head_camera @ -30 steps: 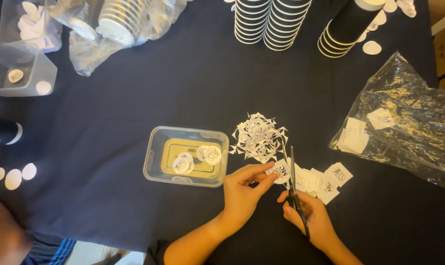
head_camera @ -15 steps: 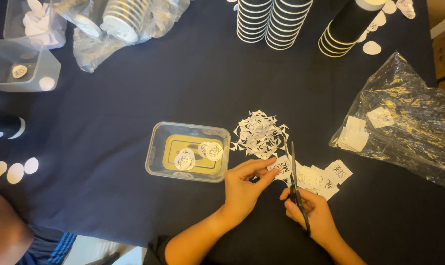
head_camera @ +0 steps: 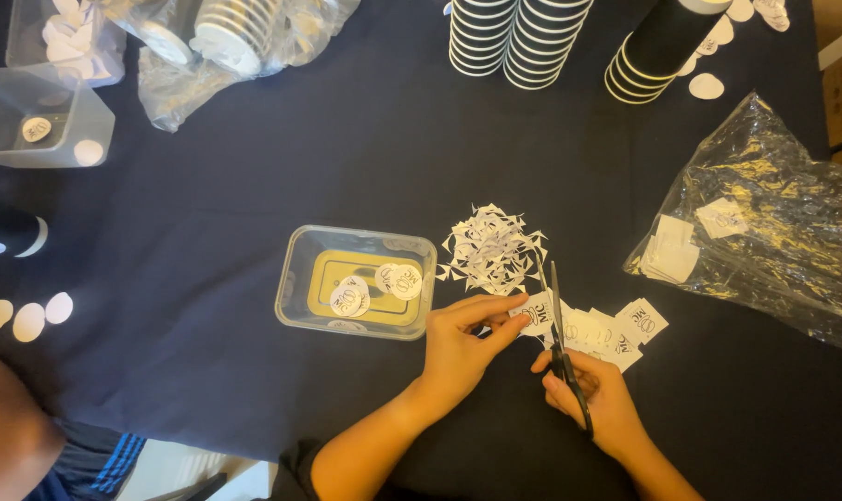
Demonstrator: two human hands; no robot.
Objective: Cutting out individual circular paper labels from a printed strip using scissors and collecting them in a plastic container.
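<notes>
Head view, looking straight down on a worktop covered in dark cloth. Left hand: fingers pinched narrow on a small white printed paper piece, thumb and forefinger at its left edge, so the rest of the piece sticks out toward the blades. Right hand: fingers closed through the handles of black scissors, blades pointing away from the person and slightly parted; whether they are biting into the paper I cannot tell. The held piece sits near the worktop's near edge, a little right of centre. Just right of the blades, a small fan of uncut square printed slips lies within easy reach of the scissor hand, probably as stock. Just beyond the fingers, toward the worktop's middle, a heap of white paper offcuts, pointed slivers, sits where trimmings would fall clear. Left of the left hand, close by, a clear plastic tray with a yellow insert holds a few round printed discs, on the holding-hand side. Toward the right edge, a crinkled clear bag contains more square slips. Along the far edge: stacks of dark cups with pale rims. Far left corner: clear tubs and bagged lids. Loose white discs lie near the left edge, beside another person at the near left corner.
</notes>
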